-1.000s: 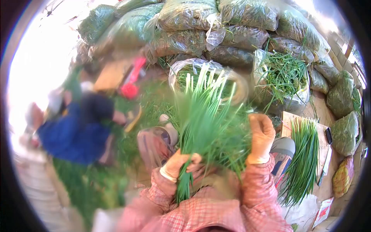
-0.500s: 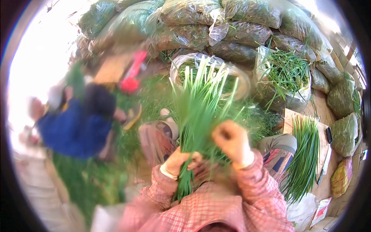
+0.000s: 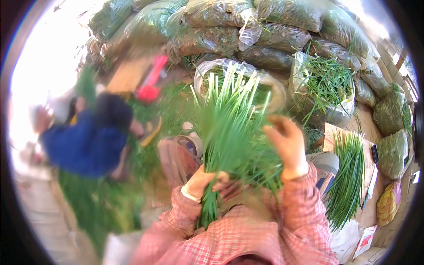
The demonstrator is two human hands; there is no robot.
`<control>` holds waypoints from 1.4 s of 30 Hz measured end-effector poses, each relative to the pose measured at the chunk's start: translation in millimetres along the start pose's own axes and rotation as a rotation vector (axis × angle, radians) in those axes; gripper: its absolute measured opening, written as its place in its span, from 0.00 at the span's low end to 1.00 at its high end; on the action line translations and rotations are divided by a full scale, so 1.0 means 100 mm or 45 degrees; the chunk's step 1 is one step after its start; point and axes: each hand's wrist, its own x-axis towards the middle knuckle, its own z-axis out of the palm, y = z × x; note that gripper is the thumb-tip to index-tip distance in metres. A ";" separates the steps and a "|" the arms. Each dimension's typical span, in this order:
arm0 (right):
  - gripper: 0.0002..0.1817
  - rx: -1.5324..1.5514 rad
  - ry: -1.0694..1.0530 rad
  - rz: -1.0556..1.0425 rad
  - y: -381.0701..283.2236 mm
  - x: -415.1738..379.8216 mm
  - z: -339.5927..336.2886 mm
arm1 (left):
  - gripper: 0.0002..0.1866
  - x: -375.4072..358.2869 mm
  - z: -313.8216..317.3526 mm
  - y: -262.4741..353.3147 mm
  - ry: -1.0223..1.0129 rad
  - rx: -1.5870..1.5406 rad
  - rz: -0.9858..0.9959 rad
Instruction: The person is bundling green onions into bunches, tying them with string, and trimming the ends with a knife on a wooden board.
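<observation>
My left hand (image 3: 206, 182), gloved, is wrapped round the lower part of a bunch of long green leafy stalks (image 3: 225, 132). The bunch stands upright before my chest, its white ends at the top and its green tips hanging below the fist. To its right is my right hand (image 3: 285, 140), also gloved and raised, with fingers apart and nothing seen between them. Loose green leaves (image 3: 260, 165) lie below and between the hands, partly blurred.
Trimmed stalks (image 3: 346, 176) lie over a wooden board (image 3: 329, 138) at the right, beside a knife (image 3: 371, 187). Open bags of greens (image 3: 327, 81) and stacked full bags (image 3: 212, 42) stand behind. A person in blue (image 3: 84, 143) sits at the left.
My right hand has moved up and to the right, away from the bunch, and its fingers have spread. My left hand keeps its hold with little movement.
</observation>
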 end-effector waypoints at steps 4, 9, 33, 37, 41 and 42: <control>0.12 0.142 -0.251 0.084 0.09 0.32 0.09 | 0.13 -0.04 -0.12 -0.06 -0.039 0.095 -0.023; 0.08 0.155 -0.236 0.051 0.12 0.39 0.07 | 0.13 -0.10 -0.14 -0.09 -0.043 0.131 -0.049; 0.38 1.518 -0.742 0.593 1.05 -0.31 0.46 | 0.12 0.22 0.20 0.10 0.222 0.258 0.051; 0.37 1.418 -0.373 0.541 0.94 -0.22 0.74 | 0.30 0.49 0.23 -0.19 0.498 1.804 0.736; 0.23 1.129 0.052 0.479 1.17 -0.14 0.80 | 0.37 0.55 0.52 -0.26 0.449 2.598 0.035; 0.18 1.239 0.068 0.458 1.15 -0.14 0.74 | 0.37 0.56 0.54 -0.34 0.384 2.855 0.298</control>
